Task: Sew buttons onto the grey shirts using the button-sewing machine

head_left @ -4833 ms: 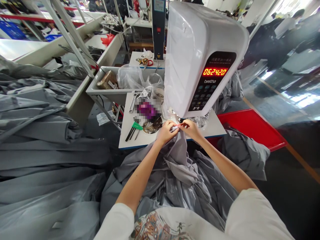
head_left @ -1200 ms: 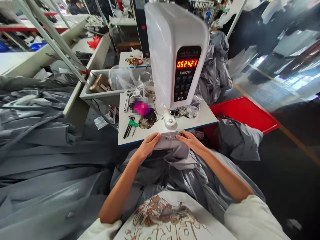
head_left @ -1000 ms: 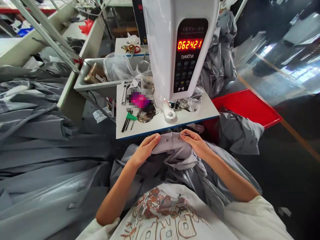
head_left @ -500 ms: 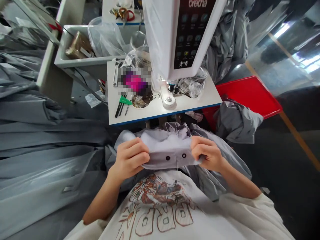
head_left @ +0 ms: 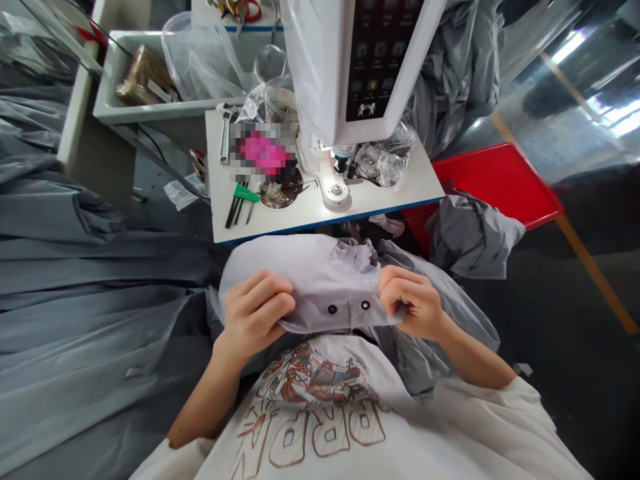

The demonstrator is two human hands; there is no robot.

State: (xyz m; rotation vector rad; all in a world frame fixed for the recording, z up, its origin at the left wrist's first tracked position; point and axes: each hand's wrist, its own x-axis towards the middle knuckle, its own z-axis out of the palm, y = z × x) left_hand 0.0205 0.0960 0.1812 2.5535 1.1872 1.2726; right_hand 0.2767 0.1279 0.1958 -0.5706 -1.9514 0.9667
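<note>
A light grey garment (head_left: 310,273) lies over my lap, its upper edge band stretched between my two hands. Two dark-rimmed eyelets sit side by side in the band, one on either side of a seam. My left hand (head_left: 257,310) is closed on the fabric at the left end of the band. At the other end, my right hand (head_left: 413,300) pinches the cloth with curled fingers. Just beyond the garment stands a white eyelet press machine (head_left: 320,87), its lower arm (head_left: 334,193) reaching toward me over a small white table (head_left: 280,220).
Hex keys with a green holder (head_left: 246,193), an adjustable wrench (head_left: 225,137) and bags of small metal parts (head_left: 385,163) lie on the table. To the right is a red tray (head_left: 500,183) with grey cloth (head_left: 475,233) beside it. Grey fabric (head_left: 100,287) piles at the left.
The bunched cloth beyond the band has spread into a smoother, rounded panel on the left. Both hands keep their grip. The view has shifted slightly, with the table sitting higher in the picture.
</note>
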